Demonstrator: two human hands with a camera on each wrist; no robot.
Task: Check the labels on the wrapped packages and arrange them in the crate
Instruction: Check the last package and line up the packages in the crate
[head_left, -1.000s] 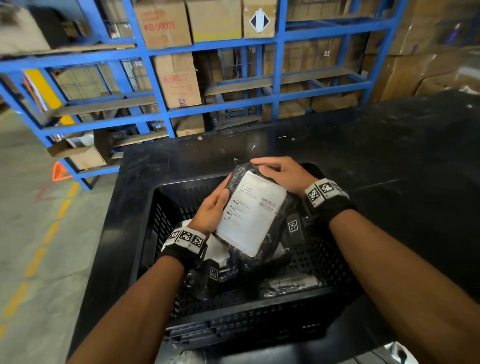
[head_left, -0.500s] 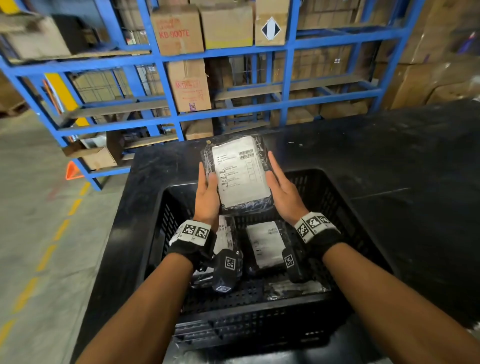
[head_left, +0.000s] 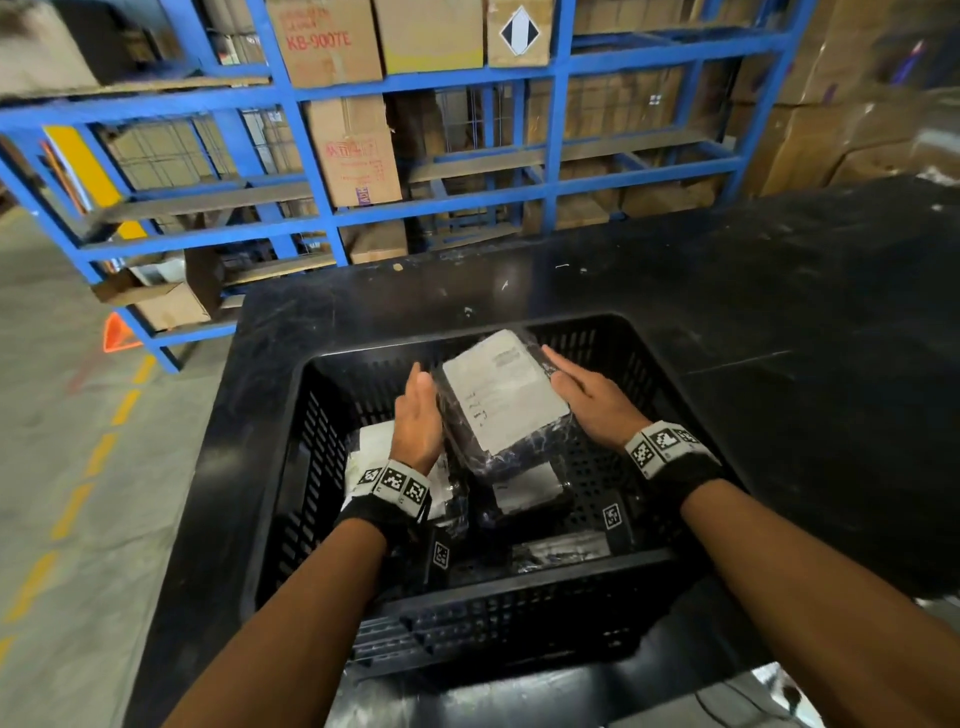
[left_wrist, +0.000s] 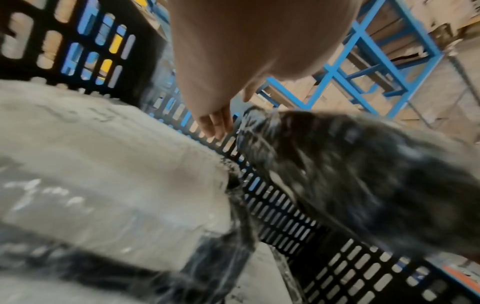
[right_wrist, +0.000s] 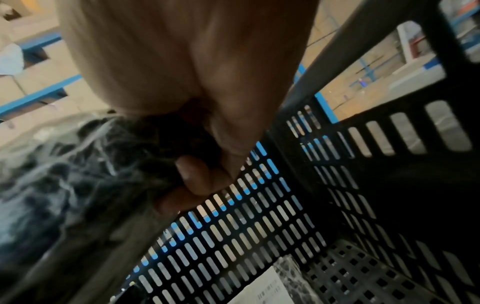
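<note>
A wrapped package (head_left: 498, 395), black plastic with a white label facing up, hangs tilted inside the black slotted crate (head_left: 291, 467), near its far wall. My right hand (head_left: 587, 400) grips its right edge; in the right wrist view the fingers (right_wrist: 197, 174) curl under the wrapped package (right_wrist: 64, 164). My left hand (head_left: 415, 415) lies along its left edge with straight fingers. In the left wrist view a small gap shows between the left hand (left_wrist: 215, 121) and the blurred package (left_wrist: 350, 174).
More labelled packages lie on the crate floor: one under my left wrist (head_left: 374, 452), one below the held package (head_left: 524, 488), one by the near wall (head_left: 561, 551). The crate stands on a black table (head_left: 779, 322). Blue shelving (head_left: 467, 192) with cardboard boxes stands behind.
The package was held up over the crate's far rim with both hands, label facing me. It has come down into the crate, tilted, and my left hand no longer holds it.
</note>
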